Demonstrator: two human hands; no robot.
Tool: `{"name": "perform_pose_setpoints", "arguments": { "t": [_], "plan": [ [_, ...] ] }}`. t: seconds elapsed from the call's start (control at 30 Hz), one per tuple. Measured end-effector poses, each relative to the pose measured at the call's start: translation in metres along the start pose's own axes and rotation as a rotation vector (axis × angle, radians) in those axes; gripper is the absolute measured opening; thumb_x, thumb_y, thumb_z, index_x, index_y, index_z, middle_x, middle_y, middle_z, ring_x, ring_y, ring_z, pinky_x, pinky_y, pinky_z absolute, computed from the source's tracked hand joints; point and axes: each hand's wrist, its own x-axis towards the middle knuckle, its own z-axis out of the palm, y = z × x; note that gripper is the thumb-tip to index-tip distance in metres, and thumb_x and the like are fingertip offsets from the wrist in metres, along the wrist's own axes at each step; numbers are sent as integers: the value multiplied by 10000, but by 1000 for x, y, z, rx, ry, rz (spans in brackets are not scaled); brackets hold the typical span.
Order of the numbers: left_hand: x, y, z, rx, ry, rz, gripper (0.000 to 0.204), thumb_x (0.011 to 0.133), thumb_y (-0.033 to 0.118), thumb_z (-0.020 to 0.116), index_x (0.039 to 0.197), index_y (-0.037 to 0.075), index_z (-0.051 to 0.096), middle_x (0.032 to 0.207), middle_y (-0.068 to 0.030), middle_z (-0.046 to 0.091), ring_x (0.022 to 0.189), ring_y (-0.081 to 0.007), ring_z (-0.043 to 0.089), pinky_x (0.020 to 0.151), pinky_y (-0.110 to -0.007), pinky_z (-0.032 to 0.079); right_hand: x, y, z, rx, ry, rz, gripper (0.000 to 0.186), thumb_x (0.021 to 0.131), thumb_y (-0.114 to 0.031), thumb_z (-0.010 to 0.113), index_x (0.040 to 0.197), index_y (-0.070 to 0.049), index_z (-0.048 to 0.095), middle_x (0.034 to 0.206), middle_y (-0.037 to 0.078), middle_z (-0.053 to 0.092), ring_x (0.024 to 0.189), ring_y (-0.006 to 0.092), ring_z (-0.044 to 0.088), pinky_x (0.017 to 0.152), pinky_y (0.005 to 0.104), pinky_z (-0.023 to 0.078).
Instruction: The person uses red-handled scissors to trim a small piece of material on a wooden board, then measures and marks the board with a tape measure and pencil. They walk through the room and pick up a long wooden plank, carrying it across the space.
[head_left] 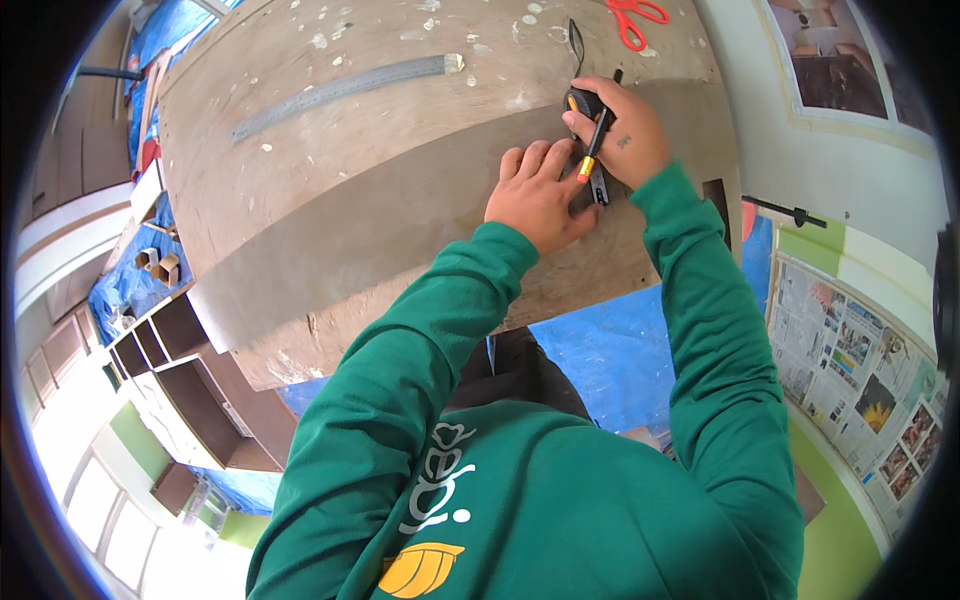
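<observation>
At the upper centre-right, the right hand (634,138) grips a black tape measure (577,104) and a black pencil (601,130); close beside it the left hand (537,190) rests palm-down, fingers spread, on a grey panel (350,215). Around lies a paint-spotted wooden table (265,70), with a grey ruler (345,95) upper left. Blue sheeting (612,345) shows below. White lettering (437,480) marks the green sweater (580,490); the right-hand newspaper's (845,365) print is illegible. Red scissors (630,30) are cut off at the top; fingers partly hide the tape measure.

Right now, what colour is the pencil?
The pencil is mostly black, with a gold band and pinkish eraser; clearest in the head view.
</observation>
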Motion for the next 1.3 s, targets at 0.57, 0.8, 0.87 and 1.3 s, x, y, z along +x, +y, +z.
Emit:
{"name": "perform_pose_setpoints", "arguments": {
  "t": [0.57, 0.8, 0.87, 1.3],
  "plan": [
    [-5, -7, 0, -470, 261, -308, 434, 767, 81, 655, 1190, 77, 558, 951, -90, 631, 948, -320, 578, 887, -423, 420, -49, -24, 16, 54, 179, 21, 545, 761, -308, 827, 1191, -54, 606, 1032, 169, 669, 869, 306, 652, 776, 379, 534],
    [-4, -12, -2, -401, 174, -219, 485, 763, 35, 622, 1242, 77, 557, 911, -125, 622, 913, -348, 574, 876, -426, 425, -66, -31, 16, 58, 273, -179, 523, 777, -253, 811, 1197, -34, 589, 1203, 193, 620, 1050, 330, 615, 915, 386, 499],
    [-5, -13, 1, -428, 193, -234, 477, 763, 23, 622, 1233, 72, 560, 896, -130, 618, 912, -355, 570, 877, -435, 427, -70, -34, 9, 59, 272, -200, 483, 817, -248, 785, 1198, -27, 589, 1222, 190, 619, 1075, 320, 614, 939, 392, 490],
    [-3, -1, -16, -641, 235, -452, 381, 818, -16, 624, 1191, 15, 555, 851, -97, 647, 724, -177, 625, 697, -294, 504, -185, -16, -41, 212, 442, 230, 268, 972, -178, 605, 1178, -7, 603, 1175, 114, 646, 980, 168, 621, 871, 317, 496]
  ]
}}
